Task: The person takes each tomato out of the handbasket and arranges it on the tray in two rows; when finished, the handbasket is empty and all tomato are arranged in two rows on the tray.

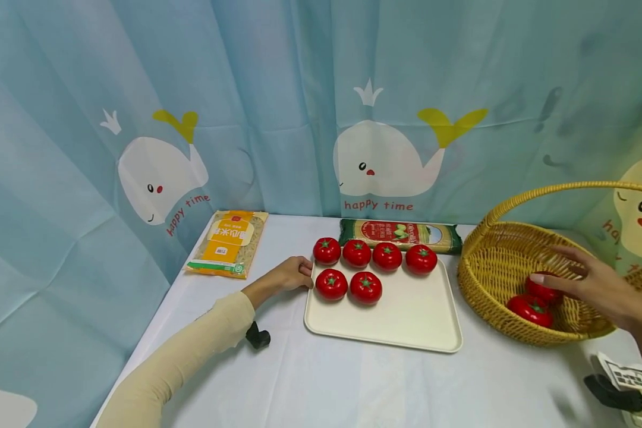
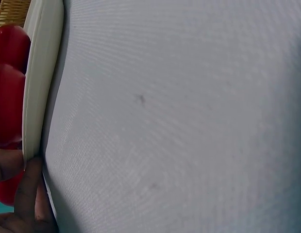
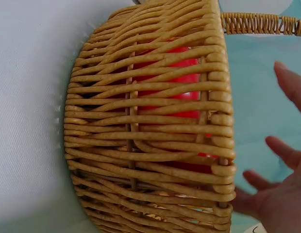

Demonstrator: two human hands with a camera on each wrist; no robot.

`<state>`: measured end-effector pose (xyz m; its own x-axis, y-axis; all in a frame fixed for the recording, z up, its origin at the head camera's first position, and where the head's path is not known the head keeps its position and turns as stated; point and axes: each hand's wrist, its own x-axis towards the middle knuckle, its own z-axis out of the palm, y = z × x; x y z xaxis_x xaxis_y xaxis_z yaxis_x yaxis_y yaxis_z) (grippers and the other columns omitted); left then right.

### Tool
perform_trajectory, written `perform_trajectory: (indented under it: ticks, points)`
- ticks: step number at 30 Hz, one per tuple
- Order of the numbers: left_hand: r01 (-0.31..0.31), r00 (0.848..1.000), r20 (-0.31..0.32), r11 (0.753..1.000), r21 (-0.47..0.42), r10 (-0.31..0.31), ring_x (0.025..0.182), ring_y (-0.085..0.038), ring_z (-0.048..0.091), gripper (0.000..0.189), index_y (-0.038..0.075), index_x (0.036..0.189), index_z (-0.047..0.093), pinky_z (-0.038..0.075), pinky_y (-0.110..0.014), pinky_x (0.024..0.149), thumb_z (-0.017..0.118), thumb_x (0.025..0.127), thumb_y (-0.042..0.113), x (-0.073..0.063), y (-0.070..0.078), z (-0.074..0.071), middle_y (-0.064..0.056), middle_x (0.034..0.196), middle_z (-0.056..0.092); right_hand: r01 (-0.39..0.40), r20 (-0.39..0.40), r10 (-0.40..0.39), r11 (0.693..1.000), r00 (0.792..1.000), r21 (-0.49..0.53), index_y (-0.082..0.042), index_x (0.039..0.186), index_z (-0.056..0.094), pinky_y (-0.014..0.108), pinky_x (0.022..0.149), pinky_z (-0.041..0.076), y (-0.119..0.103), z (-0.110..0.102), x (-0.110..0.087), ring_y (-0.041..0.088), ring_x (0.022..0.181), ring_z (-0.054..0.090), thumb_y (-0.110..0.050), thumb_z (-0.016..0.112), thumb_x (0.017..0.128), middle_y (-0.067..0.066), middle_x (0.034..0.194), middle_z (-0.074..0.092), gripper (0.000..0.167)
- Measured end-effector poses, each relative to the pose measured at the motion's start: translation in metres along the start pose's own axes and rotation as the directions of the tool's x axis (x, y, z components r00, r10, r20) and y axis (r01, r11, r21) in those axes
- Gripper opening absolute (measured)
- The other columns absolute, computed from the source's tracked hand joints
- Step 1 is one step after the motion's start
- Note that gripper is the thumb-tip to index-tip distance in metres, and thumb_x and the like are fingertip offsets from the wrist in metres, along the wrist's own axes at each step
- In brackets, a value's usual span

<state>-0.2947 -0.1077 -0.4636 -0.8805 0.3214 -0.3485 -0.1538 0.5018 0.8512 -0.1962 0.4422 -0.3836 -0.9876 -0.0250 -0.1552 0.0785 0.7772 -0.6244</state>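
My left hand [image 1: 290, 273] pinches the left rim of a cream rectangular tray [image 1: 406, 315]; in the left wrist view the thumb lies over the tray edge [image 2: 41, 82] with fingers beneath. Several red tomatoes with green stem tops stand on the tray, four along the back and two in front, one being the front tomato [image 1: 366, 288]. On the right, my right hand [image 1: 601, 288] reaches over a wicker basket [image 1: 478, 291]. Its fingers are spread in the right wrist view. Below it lie a front tomato [image 1: 529, 310] and a partly hidden tomato [image 1: 543, 291].
Behind the tray lies a green-and-red noodle packet [image 1: 401, 233]. A yellow-labelled grain bag [image 1: 230, 244] rests at the back left. The basket's tall handle [image 1: 556, 189] arches over its opening. A blue whale-print curtain [image 1: 278, 119] hangs behind the white tablecloth [image 1: 326, 380].
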Motion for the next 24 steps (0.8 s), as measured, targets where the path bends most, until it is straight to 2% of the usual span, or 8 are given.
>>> perform_trajectory:
  ticks: [5, 10, 12, 14, 17, 19, 21, 24]
  points:
    - [0.003, 1.0, -0.004, 1.0, -0.003, -0.003, 0.084, -0.015, 0.06, 0.043, -0.005, 0.123, 0.056, 0.06, -0.027, 0.079, 0.07, 0.082, -0.005, -0.001, 0.001, 0.0, -0.008, 0.097, 0.06, 0.066, -0.032, -0.065, 0.997, 0.997, 0.039, 0.001, 0.159, 0.004, 0.076, 0.088, 0.034, 0.0, 0.004, 0.001, 0.067, 0.131, 0.021, -0.031, 0.06, 0.101, 0.031, 0.163, 0.005, 0.087]
    - [0.003, 1.0, -0.005, 1.0, 0.005, -0.003, 0.084, -0.015, 0.06, 0.043, -0.005, 0.122, 0.056, 0.06, -0.027, 0.079, 0.07, 0.082, -0.005, 0.0, 0.001, 0.001, -0.008, 0.097, 0.06, 0.075, -0.006, -0.075, 0.997, 0.997, 0.012, 0.007, 0.156, 0.006, 0.048, 0.077, 0.052, -0.001, 0.002, 0.005, 0.065, 0.124, 0.028, -0.03, 0.062, 0.1, 0.04, 0.156, 0.012, 0.088]
    - [0.003, 1.0, -0.004, 1.0, 0.008, -0.003, 0.084, -0.015, 0.06, 0.043, -0.005, 0.122, 0.057, 0.06, -0.027, 0.078, 0.071, 0.081, -0.005, 0.0, 0.0, 0.001, -0.008, 0.097, 0.06, 0.058, 0.037, -0.059, 0.998, 0.998, 0.026, 0.011, 0.154, 0.004, 0.038, 0.07, 0.055, -0.002, 0.001, 0.006, 0.056, 0.118, 0.045, -0.029, 0.062, 0.1, 0.044, 0.151, 0.014, 0.089]
    - [0.002, 1.0, -0.002, 1.0, 0.006, -0.002, 0.083, -0.015, 0.06, 0.043, -0.005, 0.122, 0.057, 0.06, -0.027, 0.078, 0.07, 0.081, -0.005, 0.0, -0.001, 0.001, -0.008, 0.097, 0.06, 0.036, 0.087, -0.041, 0.998, 0.995, 0.06, 0.013, 0.153, 0.001, 0.035, 0.068, 0.058, -0.002, 0.002, 0.008, 0.038, 0.106, 0.061, -0.029, 0.061, 0.101, 0.047, 0.149, 0.014, 0.09]
    - [0.001, 1.0, 0.001, 1.0, 0.0, -0.001, 0.083, -0.015, 0.06, 0.043, -0.005, 0.122, 0.057, 0.06, -0.027, 0.078, 0.07, 0.081, -0.005, 0.0, -0.001, 0.001, -0.008, 0.096, 0.06, 0.009, 0.125, -0.018, 0.997, 0.992, 0.072, 0.014, 0.153, 0.001, 0.034, 0.071, 0.06, -0.002, 0.003, 0.01, 0.028, 0.097, 0.068, -0.03, 0.06, 0.101, 0.048, 0.147, 0.016, 0.09]
    - [0.002, 1.0, 0.003, 1.0, -0.002, -0.002, 0.083, -0.015, 0.06, 0.043, -0.005, 0.122, 0.057, 0.059, -0.026, 0.078, 0.07, 0.081, -0.005, 0.0, -0.001, 0.001, -0.008, 0.096, 0.06, 0.003, 0.13, -0.012, 0.998, 0.991, 0.07, 0.014, 0.153, 0.001, 0.035, 0.071, 0.06, -0.003, 0.003, 0.012, 0.035, 0.101, 0.066, -0.032, 0.059, 0.101, 0.048, 0.147, 0.017, 0.091]
    - [0.002, 1.0, 0.003, 1.0, 0.0, -0.002, 0.084, -0.015, 0.06, 0.043, -0.005, 0.122, 0.057, 0.059, -0.026, 0.078, 0.07, 0.081, -0.005, 0.0, 0.0, 0.0, -0.008, 0.097, 0.06, 0.01, 0.121, -0.016, 0.999, 0.992, 0.05, 0.015, 0.152, 0.003, 0.036, 0.072, 0.06, -0.005, 0.004, 0.013, 0.054, 0.111, 0.057, -0.033, 0.059, 0.101, 0.047, 0.147, 0.017, 0.089]
    - [0.0, 1.0, 0.002, 1.0, 0.004, 0.0, 0.084, -0.015, 0.06, 0.044, -0.004, 0.122, 0.056, 0.059, -0.026, 0.078, 0.071, 0.081, -0.004, -0.001, 0.0, 0.0, -0.008, 0.098, 0.061, 0.025, 0.116, -0.031, 0.998, 0.993, 0.051, 0.014, 0.152, 0.006, 0.032, 0.072, 0.06, -0.006, 0.004, 0.017, 0.062, 0.12, 0.043, -0.034, 0.058, 0.102, 0.045, 0.149, 0.016, 0.087]
